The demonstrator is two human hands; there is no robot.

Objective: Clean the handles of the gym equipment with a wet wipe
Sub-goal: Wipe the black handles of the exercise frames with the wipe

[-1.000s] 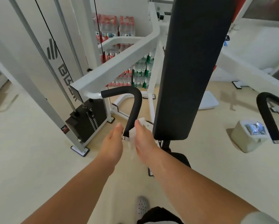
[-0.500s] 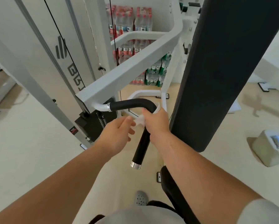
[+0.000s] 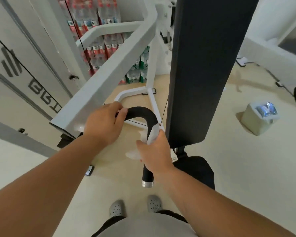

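Half a second on, the left hand (image 3: 104, 125) had moved from open air onto the upper run of the black handle (image 3: 140, 113), fingers closed around it close to the white machine arm (image 3: 106, 77), while the right hand (image 3: 155, 154) had slipped from the bend down onto the straight section. Left to right: a cable ran up past the grey frame panel, and shrink-wrapped water bottles (image 3: 99, 16) were stacked behind. The handle, a matte foam-like tube curved like a hook, ended in a bright metal cap (image 3: 147, 183). The wet wipe (image 3: 152, 135), thin and white, lay pressed between the right palm and the handle, a loose flap hanging beside the thumb. A tall black padded backrest (image 3: 207, 65) stood just right. On the floor sat a pale boxy container (image 3: 256, 122) holding what seemed a shiny blue packet (image 3: 266, 109).
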